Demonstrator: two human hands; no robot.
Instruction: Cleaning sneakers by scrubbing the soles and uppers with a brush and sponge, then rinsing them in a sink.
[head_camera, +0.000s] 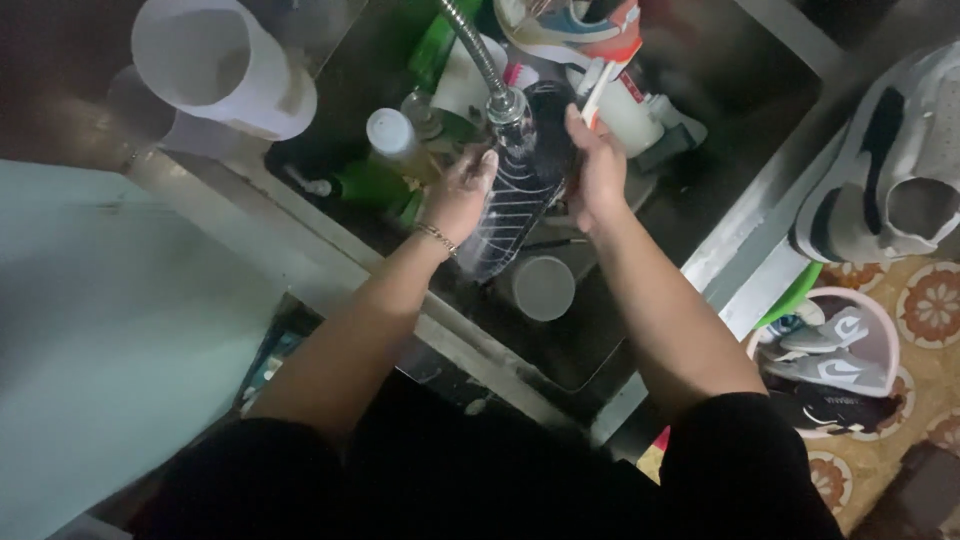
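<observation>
From the head camera, the left hand (462, 190) and right hand (597, 170) are holding a dark shoe (520, 190) under the faucet (505, 100) in the sink (740, 95), fingers wrapping its sides. Keeping a firm two-sided hold seems best. Its long axis is running diagonally, one end pointing toward the person.

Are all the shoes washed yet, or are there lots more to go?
Not finished, it seems. One white and dark shoe already sits on the sink's edge, maybe washed. Right now the left hand and right hand hold a dark striped shoe under the tap. More shoes wait in the pink basin on the floor, and another lies behind the tap.
</observation>
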